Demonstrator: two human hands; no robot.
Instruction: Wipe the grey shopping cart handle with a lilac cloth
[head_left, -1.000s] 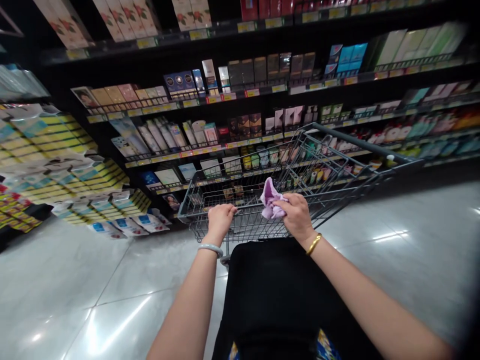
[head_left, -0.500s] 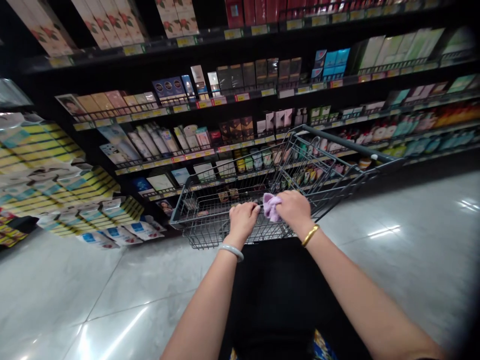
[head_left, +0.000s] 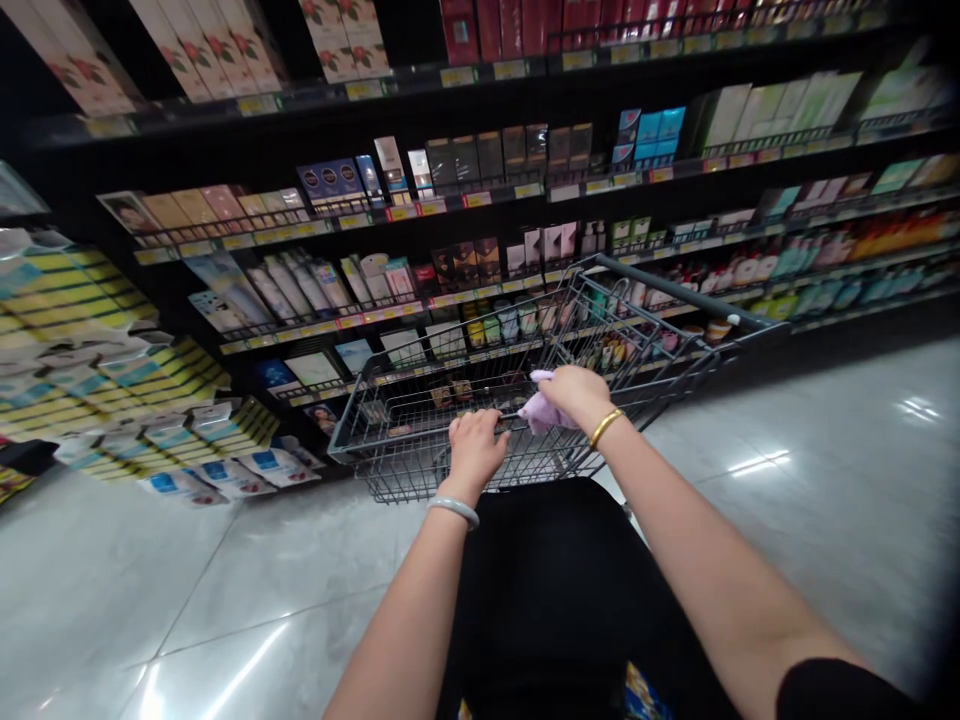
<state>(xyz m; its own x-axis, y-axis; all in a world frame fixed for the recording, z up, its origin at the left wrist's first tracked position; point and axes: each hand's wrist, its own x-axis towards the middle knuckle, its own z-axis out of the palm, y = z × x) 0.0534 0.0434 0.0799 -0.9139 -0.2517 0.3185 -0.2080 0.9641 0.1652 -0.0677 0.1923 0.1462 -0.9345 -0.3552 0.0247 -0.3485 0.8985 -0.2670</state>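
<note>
A dark wire shopping cart [head_left: 660, 375] stands in front of me in a store aisle. My left hand [head_left: 474, 445], with a pale bangle at the wrist, is closed around the near rim of the cart. Just to its right, my right hand [head_left: 576, 392], wearing a gold bangle, is closed on a crumpled lilac cloth [head_left: 541, 410] and presses it against the same rim. The cart basket looks empty.
Dark shelves [head_left: 480, 190] full of boxed cosmetics and bottles run across the back, close beyond the cart. Stacks of yellow and blue packages [head_left: 150, 400] slope down at the left. Glossy grey floor tiles [head_left: 825, 480] spread to both sides.
My left hand has slid rightwards along the rim toward the right hand. My right hand with the cloth has shifted slightly forward over the rim. The view has swung a little.
</note>
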